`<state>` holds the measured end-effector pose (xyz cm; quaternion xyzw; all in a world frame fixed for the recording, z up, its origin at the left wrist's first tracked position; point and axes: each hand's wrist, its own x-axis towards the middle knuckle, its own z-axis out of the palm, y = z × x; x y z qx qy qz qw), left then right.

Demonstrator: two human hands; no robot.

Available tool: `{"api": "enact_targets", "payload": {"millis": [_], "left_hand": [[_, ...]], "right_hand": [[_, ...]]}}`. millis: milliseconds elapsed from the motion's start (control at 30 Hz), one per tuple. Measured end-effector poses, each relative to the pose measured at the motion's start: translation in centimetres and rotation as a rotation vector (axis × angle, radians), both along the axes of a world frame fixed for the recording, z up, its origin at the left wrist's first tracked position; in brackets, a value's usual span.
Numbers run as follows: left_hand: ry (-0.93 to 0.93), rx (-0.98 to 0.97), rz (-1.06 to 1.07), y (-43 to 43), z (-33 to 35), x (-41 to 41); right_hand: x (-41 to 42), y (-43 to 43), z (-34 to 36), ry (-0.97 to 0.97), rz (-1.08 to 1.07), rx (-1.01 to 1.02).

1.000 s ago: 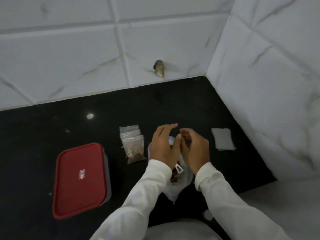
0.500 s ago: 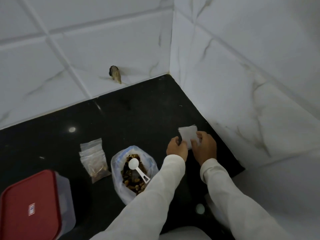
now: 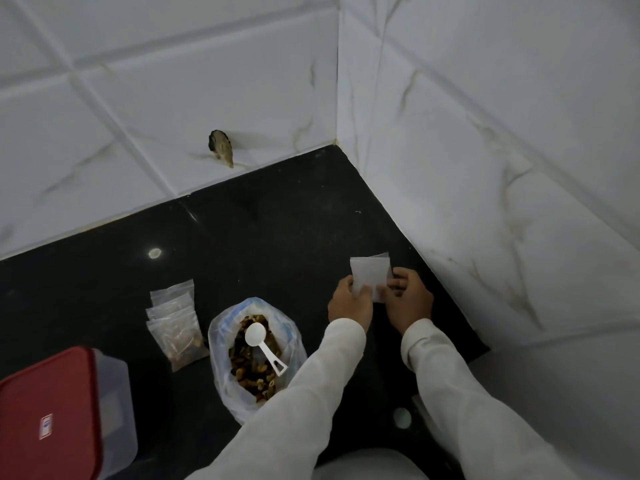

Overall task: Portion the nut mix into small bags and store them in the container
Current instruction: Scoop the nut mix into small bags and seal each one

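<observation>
At the countertop's (image 3: 277,237) left edge the red-lidded container (image 3: 48,410), cut off by the frame, bore a small label (image 3: 45,426) too blurred to read. Right of it lay filled small bags (image 3: 176,327), then the open nut mix bag (image 3: 256,351) with a white scoop (image 3: 263,344). By the right wall the left hand (image 3: 349,303) and right hand (image 3: 410,301), at the nut bag a second earlier, each pinched the empty bags (image 3: 369,275).

Black countertop (image 3: 277,220) meets white wall tiles (image 3: 485,133) bearing a dark hole (image 3: 220,147).

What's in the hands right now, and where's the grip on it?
A small empty bag, held by both hands: the left hand pinches its lower left edge, the right hand its lower right edge.
</observation>
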<state>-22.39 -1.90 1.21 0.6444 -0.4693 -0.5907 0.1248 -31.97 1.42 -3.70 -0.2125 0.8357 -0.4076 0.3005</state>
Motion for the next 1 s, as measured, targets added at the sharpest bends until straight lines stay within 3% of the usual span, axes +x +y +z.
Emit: {"api": "enact_targets", "payload": {"millis": [200,400,533,700,800,867,933,1000], "left_hand": [[0.074,-0.064,0.126,0.1,0.8,1.4],[0.249,-0.151,0.255,-0.1,3.1,6.4],[0.206,-0.212,0.304,0.3,4.5,11.9],[0.099,-0.195,0.174,1.2,4.8,19.6],[0.087,-0.196,0.202,2.0,4.8,23.0],[-0.038,-0.291,0.272,2.6,4.3,24.5],[-0.222,-0.433,0.345,3.3,4.5,25.6],[-0.238,-0.526,0.372,4.0,4.9,26.5]], "right_hand": [[0.6,0.9,2.9,-0.157,-0.049,-0.115],[4.3,2.4,6.7,-0.276,0.129,-0.175],[8.0,3.1,7.4,-0.385,0.226,-0.138],[12.0,3.0,8.6,-0.453,0.354,-0.155],[14.8,2.7,9.0,-0.378,0.519,-0.139],[16.7,2.6,9.0,-0.277,0.575,-0.154],[18.4,2.6,9.1,-0.101,0.619,-0.185],[20.1,2.6,9.0,0.099,0.673,-0.234]]}}
